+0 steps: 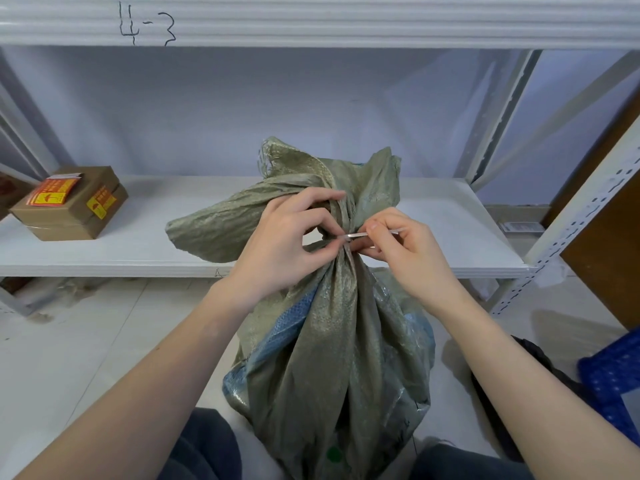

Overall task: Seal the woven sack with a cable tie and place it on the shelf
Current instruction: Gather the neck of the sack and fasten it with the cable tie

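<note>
Green-grey woven plastic sack (332, 358), full and lumpy, standing upright on the pale floor (69, 358) between two knees in dark blue trousers (204, 448). Blue stuff showing through the thin weave on its left side. Neck of the sack bunched up tight, with the loose top flopping open above it like big floppy ears, partly over the front edge of the white metal shelf (138, 251).

Thin, clear-white plastic cable tie (360, 234) wrapped round the bunched neck, its long tail sticking out flat to the right.

Left hand (280, 244) curled round the neck of the sack, thumb and first finger pinched together at the tie where it meets the cloth. Other fingers bent over the gathered cloth.

Right hand (412, 258) just beside it, thumb and first finger clamped on the tail of the tie, other fingers tucked under. Both hands close together, almost touching at the neck.

Sack not on the shelf yet.

Brown cardboard box (69, 202) with red and yellow stickers sitting at the left end of the shelf, well apart from the sack. "4-3" written in dark pen on the white beam (381, 22) above. Bright blue woven thing (613, 379) at the far right on the floor.
</note>
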Tool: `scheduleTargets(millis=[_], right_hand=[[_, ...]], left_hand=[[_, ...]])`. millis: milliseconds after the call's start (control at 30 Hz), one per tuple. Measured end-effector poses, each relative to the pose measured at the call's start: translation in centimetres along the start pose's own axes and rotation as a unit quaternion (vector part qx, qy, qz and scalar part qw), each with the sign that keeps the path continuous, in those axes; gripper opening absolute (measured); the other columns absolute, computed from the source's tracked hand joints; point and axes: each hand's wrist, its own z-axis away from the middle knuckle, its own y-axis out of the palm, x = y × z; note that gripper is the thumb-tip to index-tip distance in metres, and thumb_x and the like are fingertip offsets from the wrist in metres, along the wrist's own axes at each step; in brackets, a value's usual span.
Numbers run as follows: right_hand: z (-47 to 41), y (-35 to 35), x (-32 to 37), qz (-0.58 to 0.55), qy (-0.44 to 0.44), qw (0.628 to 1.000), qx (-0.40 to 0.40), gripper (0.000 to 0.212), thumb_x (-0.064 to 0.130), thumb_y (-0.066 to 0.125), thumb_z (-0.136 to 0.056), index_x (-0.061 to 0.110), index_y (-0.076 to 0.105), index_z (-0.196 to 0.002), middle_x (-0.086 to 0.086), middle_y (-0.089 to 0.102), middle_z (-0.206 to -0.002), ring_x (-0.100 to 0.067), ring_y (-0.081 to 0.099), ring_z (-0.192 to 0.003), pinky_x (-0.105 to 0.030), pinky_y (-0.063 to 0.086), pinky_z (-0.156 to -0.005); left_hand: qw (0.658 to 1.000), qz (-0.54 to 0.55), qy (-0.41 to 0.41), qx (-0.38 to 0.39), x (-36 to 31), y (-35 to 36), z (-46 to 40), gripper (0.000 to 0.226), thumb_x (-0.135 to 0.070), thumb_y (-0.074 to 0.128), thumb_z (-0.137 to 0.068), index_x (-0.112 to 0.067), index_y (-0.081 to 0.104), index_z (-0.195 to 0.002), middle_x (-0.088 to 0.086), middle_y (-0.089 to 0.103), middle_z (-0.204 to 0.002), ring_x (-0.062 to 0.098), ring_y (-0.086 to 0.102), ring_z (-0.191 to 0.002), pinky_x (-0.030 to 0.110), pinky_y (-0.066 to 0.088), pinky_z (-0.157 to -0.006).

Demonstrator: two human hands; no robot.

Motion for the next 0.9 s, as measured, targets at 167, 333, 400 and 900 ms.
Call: scheduleTargets(millis=[167,333,400,900], right_hand=[[0.0,0.4,0.0,-0.048,0.03,0.998,-0.026,0.03,0.008,0.045,-0.095,0.006,0.049,-0.065,-0.013,0.057,-0.073,-0.005,0.067,-0.068,-0.018,0.053,-0.067],[0.2,0.5,0.0,0.012,0.0,1.0,-0.016,0.041,0.028,0.053,-0.092,0.004,0.053,-0.059,0.002,0.055,-0.058,-0.005,0.058,-0.064,-0.018,0.047,-0.065],[0.5,0.9,0.0,0.115,-0.032,0.993,-0.003,0.041,0.034,0.056,-0.09,0.008,0.053,-0.059,-0.001,0.05,-0.061,-0.002,0.048,-0.058,-0.014,0.038,-0.058],[0.5,0.7,-0.4,0.145,-0.058,0.987,0.028,0.033,0.015,0.05,-0.094,0.004,0.052,-0.063,0.0,0.044,-0.07,-0.007,0.042,-0.069,-0.016,0.032,-0.064]], left_hand=[[1.0,0.014,0.004,0.01,0.1,-0.1,-0.1,0.003,-0.026,0.068,-0.082,-0.022,0.068,-0.081,-0.009,0.057,-0.129,0.009,0.055,-0.115,0.05,0.038,-0.101],[1.0,0.018,0.015,0.012,0.2,-0.1,0.0,0.004,-0.024,0.068,-0.082,-0.021,0.068,-0.079,-0.008,0.057,-0.128,0.01,0.055,-0.113,0.052,0.041,-0.097],[1.0,0.013,0.02,0.012,0.1,-0.1,0.0,0.002,-0.021,0.068,-0.08,-0.021,0.068,-0.078,-0.007,0.058,-0.127,0.011,0.055,-0.116,0.052,0.041,-0.097],[1.0,0.003,0.025,0.005,0.3,0.4,0.0,0.004,-0.025,0.067,-0.082,-0.022,0.065,-0.079,-0.011,0.058,-0.123,-0.006,0.052,-0.099,0.043,0.046,-0.089]])
